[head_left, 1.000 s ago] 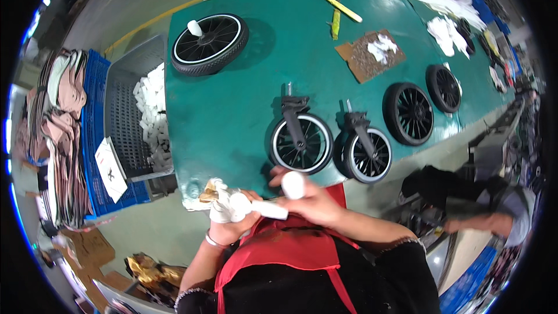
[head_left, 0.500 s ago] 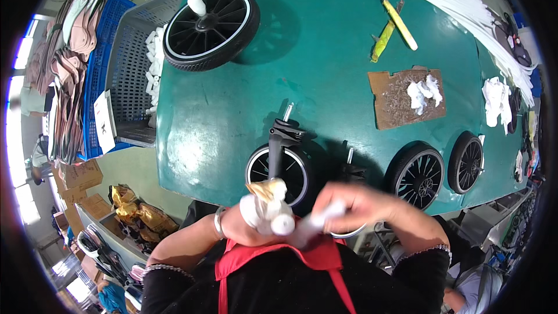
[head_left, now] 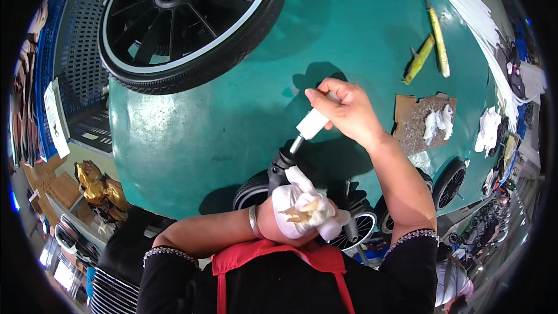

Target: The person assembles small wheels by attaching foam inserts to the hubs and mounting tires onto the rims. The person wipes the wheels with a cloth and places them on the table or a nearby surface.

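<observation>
My right hand (head_left: 347,111) is closed round a white plastic sleeve (head_left: 313,124), held at a slant over the bare metal pin (head_left: 296,143) of a black caster fork (head_left: 278,170). The sleeve's lower end meets the pin or covers its tip. The fork's small black wheel (head_left: 250,192) sits near the table's front edge. My left hand (head_left: 279,218), with a stained white glove or cloth (head_left: 302,202) over its fingers, is next to the fork and closed round another white sleeve (head_left: 330,230). How the covered fingers meet the fork is partly hidden.
A large spoked wheel (head_left: 192,75) lies at the far left, near a grey crate (head_left: 87,52). A second caster (head_left: 351,221) and a black wheel (head_left: 450,184) are at the right edge. Cardboard (head_left: 410,122) with white scraps and a yellow-handled tool (head_left: 439,43) lie further back.
My right hand has moved up and forward from beside my left hand, bringing a white sleeve to the fork's pin. My left hand has shifted right. The view has moved closer to the table.
</observation>
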### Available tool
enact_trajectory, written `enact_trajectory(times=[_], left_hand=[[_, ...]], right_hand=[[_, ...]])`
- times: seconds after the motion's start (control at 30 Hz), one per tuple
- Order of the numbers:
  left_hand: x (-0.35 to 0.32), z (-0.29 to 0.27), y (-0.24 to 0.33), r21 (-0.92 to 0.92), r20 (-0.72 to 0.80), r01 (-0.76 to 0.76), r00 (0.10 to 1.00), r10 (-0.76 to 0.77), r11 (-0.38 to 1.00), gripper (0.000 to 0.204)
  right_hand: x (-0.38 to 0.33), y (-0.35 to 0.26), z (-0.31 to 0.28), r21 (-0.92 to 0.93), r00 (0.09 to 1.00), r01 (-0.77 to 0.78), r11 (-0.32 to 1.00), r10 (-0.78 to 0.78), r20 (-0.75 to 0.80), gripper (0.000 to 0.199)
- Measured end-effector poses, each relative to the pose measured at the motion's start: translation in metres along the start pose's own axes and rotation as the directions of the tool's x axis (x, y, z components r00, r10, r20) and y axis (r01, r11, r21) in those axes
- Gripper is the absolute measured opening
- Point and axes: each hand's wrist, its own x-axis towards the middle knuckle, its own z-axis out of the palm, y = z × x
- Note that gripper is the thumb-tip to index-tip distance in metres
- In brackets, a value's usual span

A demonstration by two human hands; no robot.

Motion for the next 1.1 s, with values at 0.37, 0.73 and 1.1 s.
enact_trajectory(times=[0.37, 0.73, 1.1], left_hand=[[-0.006, -0.002, -0.007, -0.708, 0.140, 0.219, 0.975, -0.170, 0.671, 0.038], [-0.012, -0.002, -0.013, -0.697, 0.315, 0.332, 0.938, -0.144, 0.636, 0.060], [-0.007, -0.003, -0.007, -0.626, 0.000, 0.013, 1.000, -0.017, 0.780, 0.021]], right_hand=[[0.007, 0.004, 0.003, -0.231, 0.969, 0.241, 0.943, -0.249, -0.004, 0.023], [0.000, 0.001, 0.016, -0.049, 0.986, 0.070, 0.996, -0.061, 0.155, 0.026], [0.007, -0.014, 0.024, -0.266, 0.962, 0.089, 0.960, -0.014, 0.271, 0.028]])
